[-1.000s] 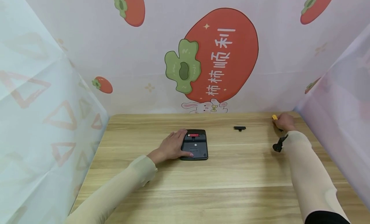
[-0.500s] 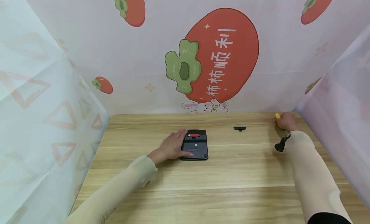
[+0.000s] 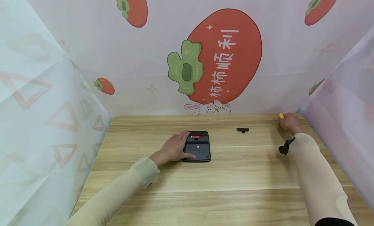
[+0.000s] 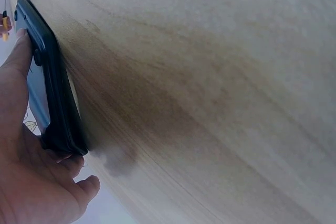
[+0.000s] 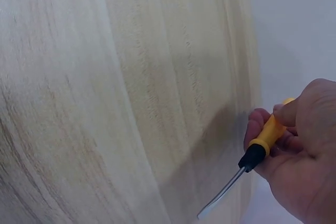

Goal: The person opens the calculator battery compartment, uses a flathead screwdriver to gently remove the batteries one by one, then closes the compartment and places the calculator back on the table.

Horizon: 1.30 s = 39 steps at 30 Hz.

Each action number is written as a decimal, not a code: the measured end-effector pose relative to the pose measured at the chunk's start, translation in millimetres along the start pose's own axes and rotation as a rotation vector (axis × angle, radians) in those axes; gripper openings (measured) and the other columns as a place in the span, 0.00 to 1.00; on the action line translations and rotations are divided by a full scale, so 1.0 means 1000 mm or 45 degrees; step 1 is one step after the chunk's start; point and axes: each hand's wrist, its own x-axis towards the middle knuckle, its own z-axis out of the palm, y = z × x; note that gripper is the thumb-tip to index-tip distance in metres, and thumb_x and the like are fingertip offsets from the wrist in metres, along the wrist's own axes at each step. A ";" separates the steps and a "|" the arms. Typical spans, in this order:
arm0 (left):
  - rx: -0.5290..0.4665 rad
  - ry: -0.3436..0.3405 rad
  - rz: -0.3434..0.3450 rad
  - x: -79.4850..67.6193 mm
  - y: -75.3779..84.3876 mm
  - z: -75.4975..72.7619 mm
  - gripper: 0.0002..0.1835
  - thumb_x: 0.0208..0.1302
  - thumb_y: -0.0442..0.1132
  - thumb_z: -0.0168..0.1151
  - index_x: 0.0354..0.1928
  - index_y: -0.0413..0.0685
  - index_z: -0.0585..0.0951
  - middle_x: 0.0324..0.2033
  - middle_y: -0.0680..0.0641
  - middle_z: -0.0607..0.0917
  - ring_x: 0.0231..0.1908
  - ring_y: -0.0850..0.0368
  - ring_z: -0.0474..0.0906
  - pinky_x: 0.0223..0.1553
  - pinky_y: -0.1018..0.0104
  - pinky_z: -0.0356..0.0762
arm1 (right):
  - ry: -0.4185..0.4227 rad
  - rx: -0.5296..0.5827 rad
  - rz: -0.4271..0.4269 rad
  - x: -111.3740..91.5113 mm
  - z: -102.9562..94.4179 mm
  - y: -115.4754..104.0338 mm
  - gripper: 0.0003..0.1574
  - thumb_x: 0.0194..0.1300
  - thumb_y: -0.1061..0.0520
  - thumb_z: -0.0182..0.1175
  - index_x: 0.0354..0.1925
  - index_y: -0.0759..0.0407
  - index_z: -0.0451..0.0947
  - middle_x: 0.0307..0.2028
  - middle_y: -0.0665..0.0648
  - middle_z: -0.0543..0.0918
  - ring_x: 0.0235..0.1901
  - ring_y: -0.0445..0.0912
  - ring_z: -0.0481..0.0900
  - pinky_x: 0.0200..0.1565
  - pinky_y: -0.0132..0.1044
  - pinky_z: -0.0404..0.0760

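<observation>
A black calculator [image 3: 201,153] lies back side up on the table, with a red battery [image 3: 195,136] in the uncovered slot near its far edge. My left hand [image 3: 173,147] grips its left side, thumb on the back and fingers along the far corner. In the left wrist view the calculator [image 4: 55,85] appears edge-on beside that hand [image 4: 31,166]. At the far right, my right hand [image 3: 290,123] holds a screwdriver by its yellow and black handle [image 3: 281,116]. The right wrist view shows the screwdriver [image 5: 268,135] pinched by thumb and fingers, its metal shaft pointing down over the wood.
A small black battery cover [image 3: 243,130] lies on the wooden table [image 3: 204,200] between the calculator and my right hand. A printed cloth backdrop [image 3: 140,57] rises behind the table, and cloth sides stand at left and right. A black camera mount [image 3: 284,148] sits at my right wrist.
My right hand has shifted slightly to the right with the screwdriver. My left hand and the calculator have stayed in place.
</observation>
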 end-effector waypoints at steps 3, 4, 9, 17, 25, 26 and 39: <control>0.001 -0.004 -0.007 0.000 0.000 0.000 0.63 0.58 0.75 0.70 0.83 0.43 0.56 0.81 0.41 0.61 0.80 0.48 0.58 0.82 0.46 0.53 | -0.023 0.069 0.018 0.001 -0.003 -0.003 0.18 0.73 0.59 0.49 0.26 0.68 0.70 0.24 0.63 0.73 0.26 0.58 0.71 0.28 0.43 0.69; 0.002 -0.004 -0.008 0.000 0.000 0.000 0.63 0.58 0.75 0.70 0.83 0.43 0.56 0.81 0.41 0.61 0.80 0.48 0.58 0.82 0.46 0.53 | -0.034 0.095 0.020 0.001 -0.004 -0.004 0.16 0.72 0.60 0.49 0.28 0.69 0.71 0.24 0.62 0.73 0.25 0.56 0.71 0.28 0.42 0.69; 0.005 -0.007 -0.009 0.000 0.001 0.001 0.63 0.59 0.75 0.69 0.83 0.43 0.56 0.82 0.41 0.60 0.80 0.48 0.58 0.82 0.46 0.53 | -0.115 0.244 0.038 0.002 -0.008 -0.012 0.12 0.71 0.62 0.44 0.39 0.73 0.69 0.28 0.60 0.71 0.26 0.51 0.70 0.28 0.42 0.71; -0.008 -0.005 0.003 0.000 0.002 -0.001 0.62 0.59 0.74 0.70 0.83 0.43 0.56 0.81 0.41 0.61 0.80 0.48 0.58 0.82 0.47 0.53 | -0.182 0.491 0.055 -0.001 -0.011 -0.030 0.27 0.87 0.49 0.32 0.39 0.68 0.65 0.21 0.52 0.66 0.17 0.44 0.61 0.26 0.43 0.69; -0.007 -0.007 -0.006 0.000 0.002 -0.002 0.63 0.59 0.74 0.70 0.83 0.43 0.56 0.81 0.41 0.60 0.80 0.47 0.58 0.82 0.47 0.51 | -0.144 0.678 0.046 0.000 -0.011 -0.052 0.30 0.88 0.46 0.32 0.61 0.71 0.65 0.27 0.51 0.71 0.22 0.41 0.62 0.30 0.41 0.68; -0.008 -0.008 -0.008 0.000 0.002 -0.002 0.63 0.59 0.74 0.70 0.83 0.43 0.56 0.82 0.41 0.60 0.80 0.47 0.58 0.82 0.47 0.51 | -0.142 0.701 0.042 0.000 -0.012 -0.055 0.30 0.89 0.46 0.32 0.62 0.71 0.64 0.29 0.51 0.71 0.24 0.41 0.64 0.31 0.40 0.68; -0.007 -0.011 -0.005 -0.001 0.002 -0.002 0.63 0.59 0.74 0.69 0.83 0.43 0.56 0.82 0.41 0.60 0.80 0.47 0.58 0.82 0.47 0.51 | -0.089 1.374 0.115 -0.007 -0.018 -0.106 0.27 0.88 0.45 0.39 0.34 0.64 0.61 0.23 0.49 0.66 0.23 0.42 0.64 0.27 0.35 0.65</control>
